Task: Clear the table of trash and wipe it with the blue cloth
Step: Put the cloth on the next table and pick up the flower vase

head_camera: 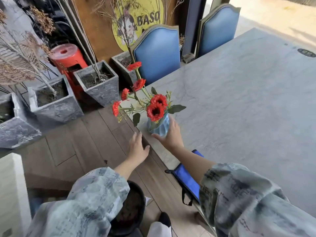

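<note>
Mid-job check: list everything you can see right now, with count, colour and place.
table: one, grey stone, right
vase: one, light blue, near table corner, holding red flowers
blue cloth: one, table's near edge, under right arm
chairs: two, blue, far side
planters: several, grey, on floor left
stool: one, red, behind planters
bin: one, black, on floor
sign: one, yellow, on wall
hands: left hand open at table edge; right hand against vase

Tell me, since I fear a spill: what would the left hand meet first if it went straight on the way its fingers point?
Probably the flower stems and leaves overhanging the table's edge beyond the left hand; depth is unclear.
</note>
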The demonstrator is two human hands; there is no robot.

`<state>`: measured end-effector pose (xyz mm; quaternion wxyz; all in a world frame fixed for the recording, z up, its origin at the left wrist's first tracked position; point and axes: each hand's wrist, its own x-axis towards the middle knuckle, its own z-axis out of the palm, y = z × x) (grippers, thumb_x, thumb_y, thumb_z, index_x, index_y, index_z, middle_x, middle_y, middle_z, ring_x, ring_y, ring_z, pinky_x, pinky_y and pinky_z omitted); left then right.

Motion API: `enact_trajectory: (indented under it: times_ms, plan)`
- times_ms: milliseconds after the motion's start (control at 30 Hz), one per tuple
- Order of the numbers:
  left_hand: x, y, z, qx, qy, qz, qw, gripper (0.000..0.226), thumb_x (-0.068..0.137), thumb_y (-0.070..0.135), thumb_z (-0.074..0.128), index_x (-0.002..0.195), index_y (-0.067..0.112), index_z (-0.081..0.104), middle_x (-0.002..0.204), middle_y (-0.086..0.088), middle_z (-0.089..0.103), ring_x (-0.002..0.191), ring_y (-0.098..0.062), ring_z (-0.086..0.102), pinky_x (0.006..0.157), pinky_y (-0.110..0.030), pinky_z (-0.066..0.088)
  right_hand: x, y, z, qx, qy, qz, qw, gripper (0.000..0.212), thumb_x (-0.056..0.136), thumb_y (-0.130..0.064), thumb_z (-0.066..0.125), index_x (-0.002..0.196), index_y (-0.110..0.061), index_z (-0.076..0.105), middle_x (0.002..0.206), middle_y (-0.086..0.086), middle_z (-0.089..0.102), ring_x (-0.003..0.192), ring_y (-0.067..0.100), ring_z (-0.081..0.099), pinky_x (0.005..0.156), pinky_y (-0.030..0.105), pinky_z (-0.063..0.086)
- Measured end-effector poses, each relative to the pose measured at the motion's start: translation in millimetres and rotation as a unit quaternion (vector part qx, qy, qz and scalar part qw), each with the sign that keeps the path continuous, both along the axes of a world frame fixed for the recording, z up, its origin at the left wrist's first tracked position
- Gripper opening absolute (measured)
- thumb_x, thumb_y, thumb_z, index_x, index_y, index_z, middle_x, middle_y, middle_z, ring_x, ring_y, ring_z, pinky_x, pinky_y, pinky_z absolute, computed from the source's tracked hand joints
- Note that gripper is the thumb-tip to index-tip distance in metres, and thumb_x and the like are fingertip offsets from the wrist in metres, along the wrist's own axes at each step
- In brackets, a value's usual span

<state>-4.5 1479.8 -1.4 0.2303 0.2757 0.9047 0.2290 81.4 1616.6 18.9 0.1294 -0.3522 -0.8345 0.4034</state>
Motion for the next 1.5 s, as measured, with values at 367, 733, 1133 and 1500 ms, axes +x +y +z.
enact_trajectory:
  times_ms: [367, 733, 1133, 1500]
  plan:
    - [-4.8, -8.0, -14.7, 0.005, -0.022, 0.021, 1.0, 0.076, 0.094, 0.033, 0.055, 0.152, 0.016, 0.01, 0.16, -0.008, 0.0, 0.147, -0.029, 0.003, 0.117, -0.04, 0.012, -26.3, -1.8, -21.1, 0.01, 0.03, -0.048, 0.998, 0.084, 0.065, -0.036, 0.078, 0.133, -0.011, 0.035, 0.122, 0.004, 0.044, 0.117, 0.02, 0.038, 0.1, 0.04, 0.04]
    - [18.2, -25.1, 7.6, -0.017, 0.007, 0.003, 1.0, 0.075, 0.094, 0.03, 0.054, 0.152, 0.018, 0.008, 0.16, -0.007, -0.002, 0.147, -0.029, 0.003, 0.117, -0.044, 0.015, 20.5, -22.4, 10.2, -0.022, 0.015, -0.025, 0.999, 0.092, 0.062, -0.049, 0.074, 0.136, -0.015, 0.032, 0.124, 0.005, 0.046, 0.115, 0.018, 0.042, 0.095, 0.041, 0.046]
    - [111.2, -122.5, 51.5, -0.108, 0.131, 0.021, 0.985, 0.076, 0.095, 0.041, 0.048, 0.152, 0.017, 0.004, 0.16, -0.005, -0.009, 0.148, -0.025, -0.003, 0.118, -0.049, 0.009, 119.8, -84.6, 63.3, 0.018, 0.016, 0.047, 0.999, 0.093, 0.062, -0.036, 0.08, 0.137, -0.014, 0.03, 0.121, 0.006, 0.047, 0.108, 0.022, 0.05, 0.085, 0.032, 0.047]
    - [258.2, -270.6, 74.1, -0.133, 0.166, 0.126, 0.969, 0.079, 0.093, 0.044, 0.05, 0.152, 0.014, 0.008, 0.16, -0.006, -0.007, 0.147, -0.027, -0.004, 0.116, -0.052, 0.009, 224.2, -201.4, 99.1, 0.056, 0.054, 0.138, 0.987, 0.09, 0.059, -0.039, 0.082, 0.133, -0.015, 0.037, 0.12, 0.007, 0.051, 0.107, 0.024, 0.053, 0.084, 0.034, 0.048]
